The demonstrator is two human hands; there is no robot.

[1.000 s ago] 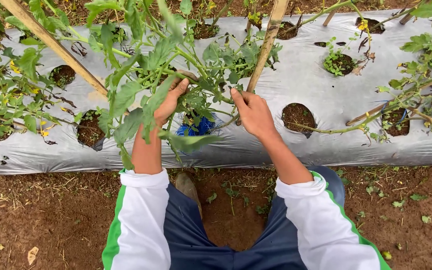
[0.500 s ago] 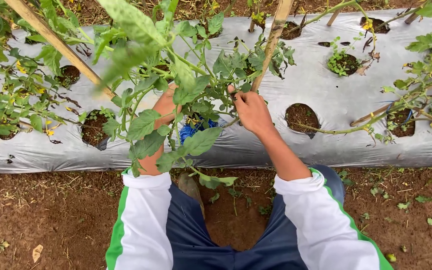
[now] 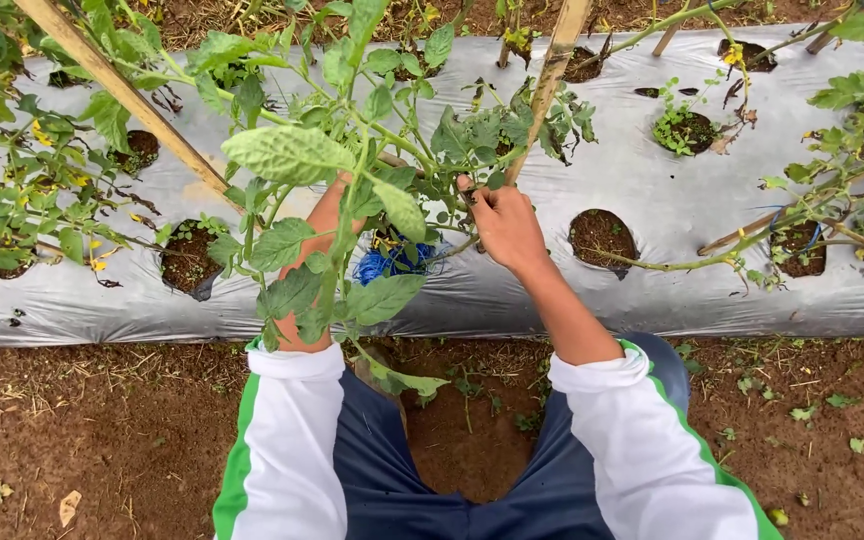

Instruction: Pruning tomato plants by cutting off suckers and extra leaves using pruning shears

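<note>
A leafy green tomato plant [image 3: 352, 170] rises from a planting hole in the grey plastic mulch sheet [image 3: 642, 170] that covers the raised bed. Its stems are thin and pale green, branching in several directions, and its leaves are broad, crinkled and toothed; one large leaf hangs close to the camera and hides part of the scene. The plant stands between two slanting bamboo stakes: a long one [image 3: 122, 90] running from the upper left down toward the plant's base, and a second stake [image 3: 552, 70] leaning from the top centre down to the same spot.

The left hand [image 3: 337, 205] reaches up into the foliage with the forearm bare and the white sleeve pushed back; leaves cover the fingers, so whether they grip anything cannot be told. The right hand [image 3: 505, 222] is raised at the foot of the second stake, back of the hand toward the camera, fingers curled and pinched around a thin stem of the plant just beside the stake. Between the two hands, low over the planting hole, lies a bundle of blue string [image 3: 384, 265].

Other holes in the sheet hold dark soil, and neighbouring plants with small yellow flowers [image 3: 52, 135] spread at the left. Bare brown earth [image 3: 102, 440] lies in front of the bed.
</note>
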